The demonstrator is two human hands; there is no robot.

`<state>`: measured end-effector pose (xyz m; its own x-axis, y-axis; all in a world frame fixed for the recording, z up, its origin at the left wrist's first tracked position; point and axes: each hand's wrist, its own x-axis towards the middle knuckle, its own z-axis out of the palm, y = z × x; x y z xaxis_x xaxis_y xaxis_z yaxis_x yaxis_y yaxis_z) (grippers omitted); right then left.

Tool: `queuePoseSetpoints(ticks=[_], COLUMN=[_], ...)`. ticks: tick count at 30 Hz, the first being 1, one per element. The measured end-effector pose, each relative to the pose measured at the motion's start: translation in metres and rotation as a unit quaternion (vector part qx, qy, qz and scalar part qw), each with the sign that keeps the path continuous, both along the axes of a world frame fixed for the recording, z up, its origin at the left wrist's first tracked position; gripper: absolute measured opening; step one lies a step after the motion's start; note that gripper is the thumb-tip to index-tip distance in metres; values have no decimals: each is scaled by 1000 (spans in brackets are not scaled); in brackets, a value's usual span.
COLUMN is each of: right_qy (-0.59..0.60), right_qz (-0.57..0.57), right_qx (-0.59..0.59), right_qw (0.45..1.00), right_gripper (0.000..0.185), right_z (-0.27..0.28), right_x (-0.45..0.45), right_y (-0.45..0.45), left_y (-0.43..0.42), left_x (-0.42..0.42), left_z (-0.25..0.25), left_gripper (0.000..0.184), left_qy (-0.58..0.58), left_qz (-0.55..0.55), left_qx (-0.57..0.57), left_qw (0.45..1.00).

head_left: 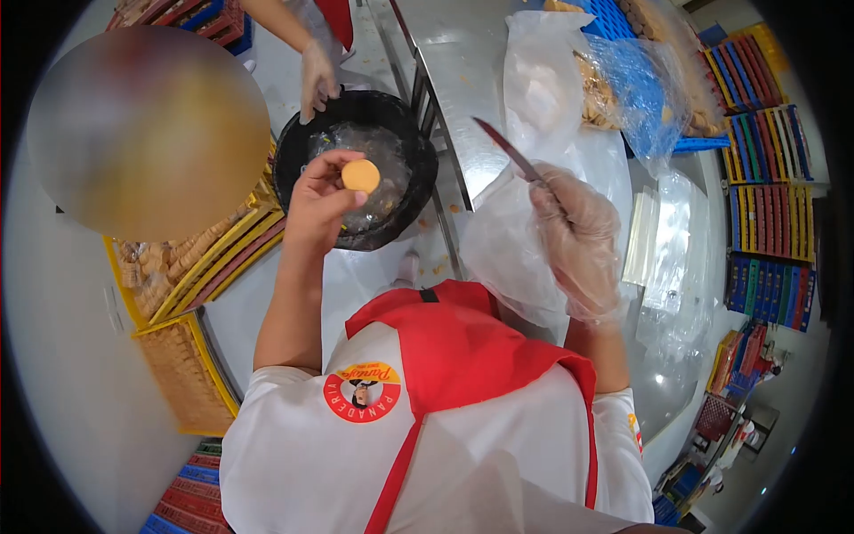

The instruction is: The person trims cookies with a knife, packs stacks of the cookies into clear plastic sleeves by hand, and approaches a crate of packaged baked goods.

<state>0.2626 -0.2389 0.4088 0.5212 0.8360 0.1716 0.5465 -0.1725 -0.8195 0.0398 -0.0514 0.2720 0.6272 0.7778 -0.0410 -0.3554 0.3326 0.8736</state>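
My left hand (318, 203), bare, is closed in a pinch on a round, flat, yellow-orange cookie (361, 176). It holds the cookie up above a black bin (418, 173). Clear plastic lies inside that bin. My right hand (580, 236) wears a clear plastic glove and grips a knife (509, 147), whose dark, narrow blade points up and to the left. Below the knife, a clear plastic bag (507, 245) lies on the metal table, close to my right hand.
Another person's gloved hand (318, 80) is at the bin's far rim. Yellow crates (191, 307) of baked pieces stand at left. A blue crate (612, 18) with plastic-wrapped goods sits on the metal table (458, 53). Stacked coloured crates (761, 142) line the right side.
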Motion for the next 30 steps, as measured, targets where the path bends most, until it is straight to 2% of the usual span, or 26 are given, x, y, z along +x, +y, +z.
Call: queuePoseSetpoints(ticks=[2, 5, 7, 10, 14, 18, 19, 23, 26, 29, 30], right_qy=[79, 117, 118, 192, 104, 131, 50, -134, -232, -468, -364], right_qz=[-13, -20, -59, -163, -277, -372, -375, -371, -391, -368, -349], right_qx=[-23, -18, 32, 74, 117, 68, 38, -79, -189, -149, -86], right_qw=[997, 993, 991, 965, 948, 917, 925, 915, 870, 790, 860], right_gripper=[18, 19, 21, 22, 22, 26, 25, 25, 27, 25, 24], right_z=[6, 18, 29, 40, 18, -20, -43, -84, -95, -74, -63], right_x=[0, 1, 5, 17, 32, 39, 44, 47, 46, 40, 35], right_y=[-10, -24, -40, -62, -98, -148, -158, -184, -189, -175, -166], left_y=[-1, -9, -15, -12, -6, -6, -8, -19, -34, -53, -61], left_x=[-1, 4, 16, 20, 20, 34, 39, 62, 80, 97, 102], left_z=[-3, -3, -4, -1, -2, 6, 9, 29, 45, 63, 75], left_gripper=[51, 51, 53, 56, 54, 53, 53, 54, 54, 56, 54], left_qy=[3, 2, -7, -13, -2, 6, 1, -5, -6, -18, -34], left_qz=[-9, -15, -39, -66, -67, -90, -100, -157, -201, -246, -272], left_qx=[-18, -19, -7, -4, -24, -9, -19, -15, 4, 45, 61], left_qw=[1000, 1000, 999, 998, 997, 996, 995, 987, 980, 968, 960])
